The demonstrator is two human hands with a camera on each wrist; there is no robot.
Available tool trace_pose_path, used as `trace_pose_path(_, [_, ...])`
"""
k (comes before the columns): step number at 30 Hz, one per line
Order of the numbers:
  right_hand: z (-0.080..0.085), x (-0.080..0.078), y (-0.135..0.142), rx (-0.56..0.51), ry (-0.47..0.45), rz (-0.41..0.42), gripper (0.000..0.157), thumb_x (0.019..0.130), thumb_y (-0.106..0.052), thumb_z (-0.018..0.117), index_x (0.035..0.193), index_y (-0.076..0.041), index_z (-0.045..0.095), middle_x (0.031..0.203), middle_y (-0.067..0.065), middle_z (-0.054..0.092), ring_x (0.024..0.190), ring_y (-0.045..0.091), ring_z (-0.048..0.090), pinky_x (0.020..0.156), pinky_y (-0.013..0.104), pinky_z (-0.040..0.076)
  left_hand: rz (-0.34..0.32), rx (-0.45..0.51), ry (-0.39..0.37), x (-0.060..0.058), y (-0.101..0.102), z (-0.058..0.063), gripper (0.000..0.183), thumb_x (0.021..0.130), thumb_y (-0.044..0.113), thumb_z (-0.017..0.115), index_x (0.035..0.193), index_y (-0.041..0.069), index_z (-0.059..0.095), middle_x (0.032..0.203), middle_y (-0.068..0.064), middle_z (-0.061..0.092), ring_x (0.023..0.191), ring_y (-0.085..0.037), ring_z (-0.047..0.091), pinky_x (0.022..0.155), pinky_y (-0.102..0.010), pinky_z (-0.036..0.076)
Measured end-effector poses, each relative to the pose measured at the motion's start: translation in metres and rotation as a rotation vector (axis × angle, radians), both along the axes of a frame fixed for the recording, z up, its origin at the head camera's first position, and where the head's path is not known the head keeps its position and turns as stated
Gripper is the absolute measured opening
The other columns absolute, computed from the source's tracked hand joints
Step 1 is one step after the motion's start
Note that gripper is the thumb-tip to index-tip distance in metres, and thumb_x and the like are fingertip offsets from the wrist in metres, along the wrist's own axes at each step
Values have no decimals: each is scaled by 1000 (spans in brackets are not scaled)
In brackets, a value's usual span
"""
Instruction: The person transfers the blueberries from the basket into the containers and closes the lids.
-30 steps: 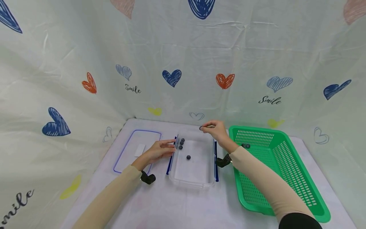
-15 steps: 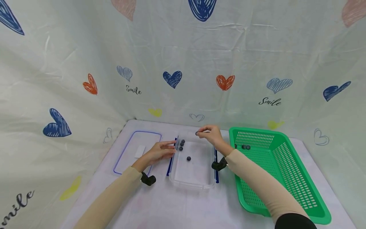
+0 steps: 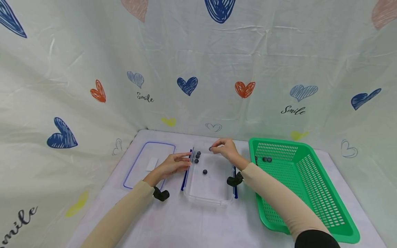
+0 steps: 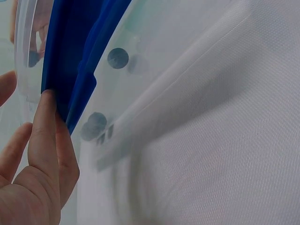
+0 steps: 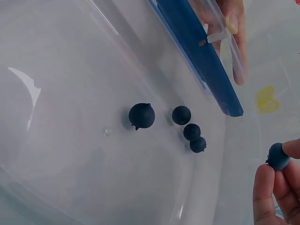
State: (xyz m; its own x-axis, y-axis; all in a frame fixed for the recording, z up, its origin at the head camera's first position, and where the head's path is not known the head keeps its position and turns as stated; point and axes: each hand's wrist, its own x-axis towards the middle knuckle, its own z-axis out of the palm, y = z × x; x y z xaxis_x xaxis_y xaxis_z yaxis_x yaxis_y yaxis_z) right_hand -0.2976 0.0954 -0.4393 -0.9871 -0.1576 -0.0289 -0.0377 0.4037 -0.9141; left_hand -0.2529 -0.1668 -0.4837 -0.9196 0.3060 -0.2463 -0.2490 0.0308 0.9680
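Observation:
Between the thumb and fingertips of my right hand (image 3: 225, 151) a blueberry (image 5: 278, 156) is pinched, above the far end of a clear plastic box (image 3: 208, 200). Inside the box lie several more: a lone blueberry (image 5: 141, 116) stands apart, and a small cluster sits by the left wall, where one blueberry (image 5: 181, 115) is nearest the lone one. My left hand (image 3: 172, 164) rests at the box's left side, its mostly straight fingers touching the hinged blue latch (image 4: 70, 51). Part of that hand shows behind the latch in the right wrist view.
To the right of the box stands a green perforated basket (image 3: 313, 165), with a few blueberries (image 3: 267, 159) near its far left side; my right forearm crosses over it. At the left lies a clear lid with a blue rim (image 3: 155, 142). A printed curtain (image 3: 217, 55) hangs behind the table.
My right hand has moved left and slightly nearer, from beyond the box's far right to over its far end, still pinching the blueberry. My left hand stays at the latch.

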Motion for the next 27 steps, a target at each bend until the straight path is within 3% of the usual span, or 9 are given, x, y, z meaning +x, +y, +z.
trace_pose_path(8, [-5, -1, -5, 32, 6, 8, 7, 85, -6, 78, 89, -3, 73, 97, 8, 68, 86, 24, 65, 89, 46, 51, -1, 8, 4, -1, -1, -1, 56, 93, 4, 70, 146, 3, 50, 129, -20, 59, 113, -31, 64, 89, -34, 57])
trace_pose_path(15, [-8, 0, -11, 42, -7, 20, 6, 84, -5, 79, 87, -4, 73, 93, 8, 68, 79, 22, 67, 84, 43, 54, 4, 7, -1, 0, -1, -1, 56, 93, 3, 70, 146, 3, 50, 131, -21, 58, 116, -34, 62, 90, -33, 57])
trace_pose_path(22, [-13, 1, -15, 47, -20, 49, 7, 85, -6, 79, 88, -3, 73, 93, 8, 68, 76, 20, 69, 85, 45, 57, -1, 14, -9, 1, 0, 0, 57, 93, 2, 69, 147, 4, 49, 135, -24, 55, 109, -24, 66, 91, -33, 56])
trace_pose_path(27, [-14, 1, -18, 53, -23, 43, 7, 84, -6, 79, 86, -3, 73, 92, 8, 67, 74, 20, 69, 85, 47, 57, -3, 24, -17, 1, 0, 2, 57, 94, 2, 69, 147, 5, 48, 133, -22, 56, 117, -33, 61, 91, -32, 56])
